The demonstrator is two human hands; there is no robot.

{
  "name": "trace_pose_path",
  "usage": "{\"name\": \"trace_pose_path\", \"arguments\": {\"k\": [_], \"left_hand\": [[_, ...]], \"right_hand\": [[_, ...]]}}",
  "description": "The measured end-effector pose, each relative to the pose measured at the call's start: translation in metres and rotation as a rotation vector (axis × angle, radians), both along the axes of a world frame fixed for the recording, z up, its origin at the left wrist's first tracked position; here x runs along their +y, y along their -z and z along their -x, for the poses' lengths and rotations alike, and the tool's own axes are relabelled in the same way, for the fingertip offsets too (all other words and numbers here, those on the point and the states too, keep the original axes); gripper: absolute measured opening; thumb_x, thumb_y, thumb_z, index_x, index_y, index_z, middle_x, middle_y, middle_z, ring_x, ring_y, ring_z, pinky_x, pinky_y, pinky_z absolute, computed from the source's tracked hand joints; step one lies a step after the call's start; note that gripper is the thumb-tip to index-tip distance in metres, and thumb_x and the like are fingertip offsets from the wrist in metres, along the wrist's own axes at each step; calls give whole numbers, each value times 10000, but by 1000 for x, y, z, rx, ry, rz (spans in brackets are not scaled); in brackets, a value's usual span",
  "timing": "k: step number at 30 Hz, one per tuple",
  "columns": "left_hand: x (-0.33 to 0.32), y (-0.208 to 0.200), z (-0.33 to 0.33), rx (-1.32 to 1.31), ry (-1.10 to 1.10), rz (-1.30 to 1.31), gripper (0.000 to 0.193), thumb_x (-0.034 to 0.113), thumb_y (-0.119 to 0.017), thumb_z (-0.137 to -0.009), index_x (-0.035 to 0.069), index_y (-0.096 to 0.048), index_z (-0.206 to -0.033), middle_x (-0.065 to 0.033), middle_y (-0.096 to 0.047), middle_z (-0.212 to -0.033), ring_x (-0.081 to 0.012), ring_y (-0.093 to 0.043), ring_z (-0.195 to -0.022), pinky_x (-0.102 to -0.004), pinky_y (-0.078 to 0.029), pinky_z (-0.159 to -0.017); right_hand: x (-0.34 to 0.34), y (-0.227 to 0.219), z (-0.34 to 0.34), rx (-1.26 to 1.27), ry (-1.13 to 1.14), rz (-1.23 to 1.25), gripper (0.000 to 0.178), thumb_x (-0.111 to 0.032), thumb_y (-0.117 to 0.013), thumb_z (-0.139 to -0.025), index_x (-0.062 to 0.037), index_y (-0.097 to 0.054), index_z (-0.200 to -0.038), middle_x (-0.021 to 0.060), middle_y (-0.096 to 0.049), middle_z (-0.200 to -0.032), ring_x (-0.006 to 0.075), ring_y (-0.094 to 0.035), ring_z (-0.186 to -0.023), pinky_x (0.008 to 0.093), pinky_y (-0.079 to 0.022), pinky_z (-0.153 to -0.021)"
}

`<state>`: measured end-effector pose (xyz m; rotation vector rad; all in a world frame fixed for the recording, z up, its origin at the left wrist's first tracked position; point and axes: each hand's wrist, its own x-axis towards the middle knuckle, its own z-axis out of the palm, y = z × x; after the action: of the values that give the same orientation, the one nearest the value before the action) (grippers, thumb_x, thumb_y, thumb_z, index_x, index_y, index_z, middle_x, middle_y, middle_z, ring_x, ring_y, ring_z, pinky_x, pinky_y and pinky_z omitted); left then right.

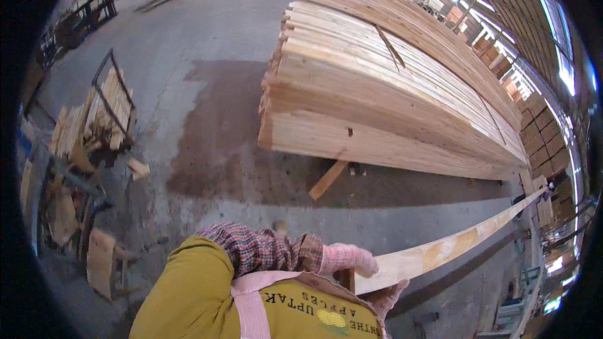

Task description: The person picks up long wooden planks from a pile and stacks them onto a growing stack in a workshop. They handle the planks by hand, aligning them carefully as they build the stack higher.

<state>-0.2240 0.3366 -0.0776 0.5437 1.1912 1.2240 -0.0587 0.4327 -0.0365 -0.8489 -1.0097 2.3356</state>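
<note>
A long pale wooden board [433,255] runs from the front of my body out to the far right. My left hand [352,260], in a pink glove, grips its near end on the far side, fingers over the edge. On the opposite edge, close to my apron, is my right hand [391,297], also gloved in pink and closed on the board; my apron hides part of it. Tilted on its edge, the board hangs above the floor. A small purple and dark shape at its far end may be a person, too small to make out.
A large stack of long planks [377,107] stands ahead, with a short wood piece [328,179] sticking out beneath it. To the left, a metal-framed rack [113,103] holds offcuts, and a wood scrap [138,168] lies on the grey floor [213,37].
</note>
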Motion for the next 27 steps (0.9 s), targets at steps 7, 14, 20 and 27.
{"name": "trace_pose_path", "arguments": {"k": [7,14,20,27], "left_hand": [[-7,-59,229,35,40,23,507,413,-643,-881,137,-610,-1304,-79,-670,-969,-216,-671,-800,-365,-534,-617],[-10,-106,449,147,42,66,514,427,-661,-886,116,-619,-1294,-93,-707,-1025,-239,-707,-788,-375,-558,-595],[-8,-104,624,181,63,-170,496,484,-690,-889,93,-684,-1195,-126,-699,-1107,-278,-694,-901,-439,-568,-784],[-75,-157,825,2,63,-160,656,604,-726,-778,67,-704,-1154,-150,-697,-1037,-294,-661,-817,-398,-502,-659]], "right_hand": [[7,0,225,165,39,15,917,-783,-553,-886,-140,-396,-1521,123,-543,-1413,308,-552,-1276,489,-465,-1083],[-11,-30,459,228,143,-63,916,-765,-505,-926,-96,-361,-1534,142,-519,-1433,331,-539,-1286,489,-448,-1090],[-60,-58,653,272,229,-156,858,-738,-474,-959,-93,-398,-1520,131,-517,-1433,331,-524,-1301,495,-458,-1081],[-85,-69,839,308,341,-107,726,-656,-496,-990,-86,-495,-1440,118,-602,-1339,317,-599,-1212,502,-505,-1020]]}}
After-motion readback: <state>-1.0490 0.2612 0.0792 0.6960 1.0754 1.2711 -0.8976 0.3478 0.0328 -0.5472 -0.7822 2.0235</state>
